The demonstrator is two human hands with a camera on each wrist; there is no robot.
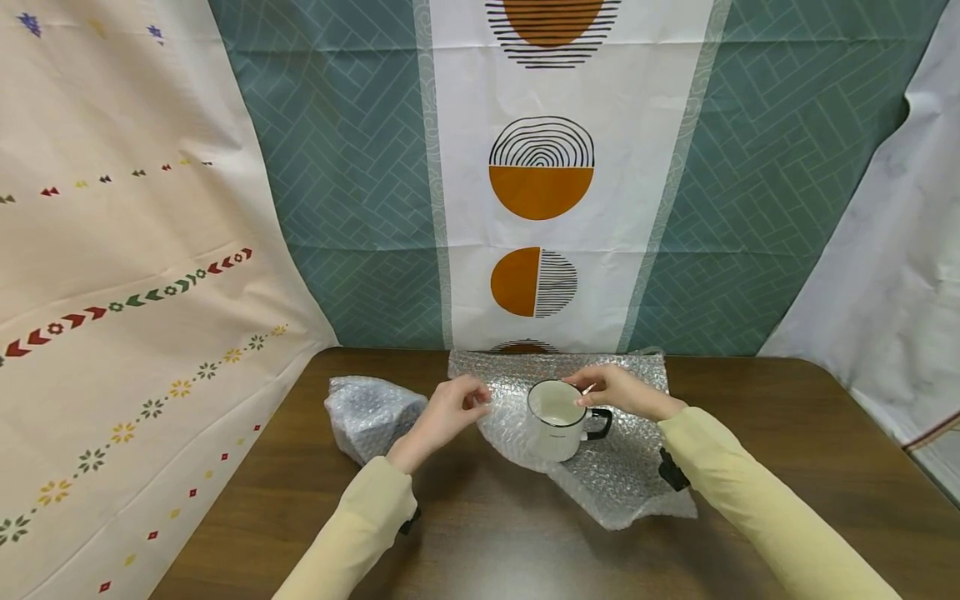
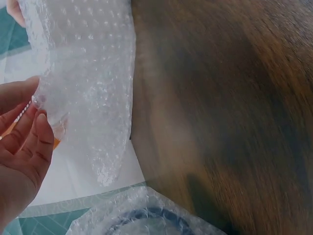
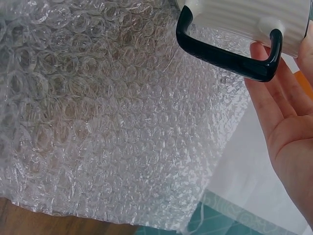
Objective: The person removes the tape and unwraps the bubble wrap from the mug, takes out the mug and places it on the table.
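A white enamel mug (image 1: 555,440) with a black rim and black handle (image 3: 222,55) stands upright on a sheet of bubble wrap (image 1: 615,492). My right hand (image 1: 621,390) grips the mug at its rim, thumb and fingers on either side of the wall above the handle. To the left of the mug, my left hand (image 1: 452,406) pinches the edge of the sheet between thumb and fingertips. In the left wrist view that edge of the bubble wrap (image 2: 93,73) is raised off the table.
A bundle in bubble wrap (image 1: 367,408) sits left of my left hand; a dark curved rim shows through it in the left wrist view. The brown wooden table (image 1: 480,542) ends at a patterned curtain (image 1: 390,208) behind, with pale cloths at both sides.
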